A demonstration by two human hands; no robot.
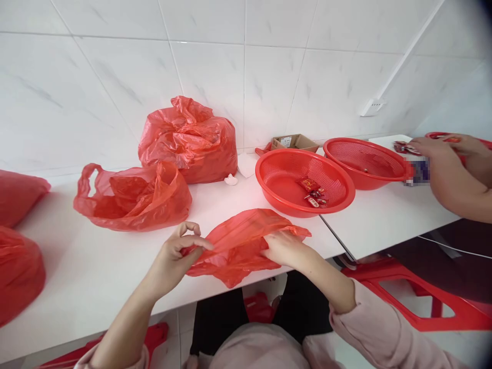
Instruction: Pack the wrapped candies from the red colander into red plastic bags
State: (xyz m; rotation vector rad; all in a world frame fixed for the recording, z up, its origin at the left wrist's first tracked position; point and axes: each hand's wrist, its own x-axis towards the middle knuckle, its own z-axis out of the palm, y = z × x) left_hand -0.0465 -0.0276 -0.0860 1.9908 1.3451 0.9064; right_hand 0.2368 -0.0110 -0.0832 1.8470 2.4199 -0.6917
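Note:
A flat red plastic bag point(240, 241) lies on the white table point(88, 266) near its front edge. My left hand point(179, 253) pinches the bag's left corner between thumb and fingers. My right hand point(284, 248) reaches into or under the bag's right side, its fingertips hidden by the plastic. Just beyond the bag stands a red mesh basket point(338, 182) holding a few small red-wrapped sweets point(313, 192).
A full tied red bag point(188, 138) and a slack open red bag point(132, 197) sit behind. More red bags point(19, 271) lie at the left. A second red basket point(365, 161), a cardboard box point(294, 142) and another person's hands point(442, 154) are at the right. Red stools point(415, 300) stand below.

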